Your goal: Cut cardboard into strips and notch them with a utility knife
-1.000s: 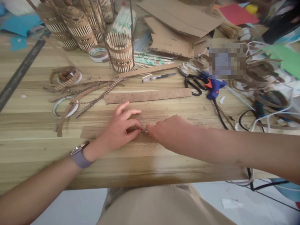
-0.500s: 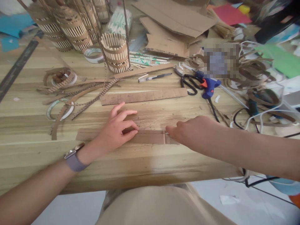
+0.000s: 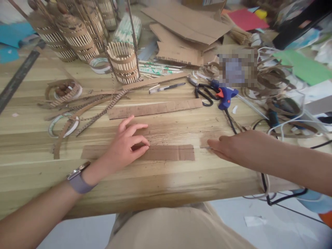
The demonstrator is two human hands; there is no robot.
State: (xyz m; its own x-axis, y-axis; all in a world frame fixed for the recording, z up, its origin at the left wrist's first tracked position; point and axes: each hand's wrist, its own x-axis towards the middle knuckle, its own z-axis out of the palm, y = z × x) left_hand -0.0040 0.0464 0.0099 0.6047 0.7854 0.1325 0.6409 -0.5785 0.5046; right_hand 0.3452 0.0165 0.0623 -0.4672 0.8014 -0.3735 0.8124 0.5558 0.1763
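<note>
My left hand (image 3: 127,143) rests over a cardboard strip (image 3: 171,153) lying flat near the table's front. Its fingers are spread, with thumb and index fingertip close together at the strip. A pencil-like line runs along the strip, and a crease crosses it near its right end. To the right of that end, my right hand (image 3: 225,147) is closed, fingers pressed together. A small flat brownish piece (image 3: 205,142) shows at its fingertips, too blurred to name. Beyond the left hand lies a second cardboard strip (image 3: 155,108).
Behind are a pen (image 3: 167,88), black-handled scissors (image 3: 204,95), a blue glue gun (image 3: 226,97), and a stick-built cylinder (image 3: 123,64). Tape rolls (image 3: 63,125) and corrugated strips lie left. Cardboard sheets (image 3: 184,24) are stacked at the back; cables (image 3: 293,126) tangle on the right.
My right hand has moved right, off the end of the front strip, uncovering that end. My left hand stays on the strip. The whole view has shifted slightly.
</note>
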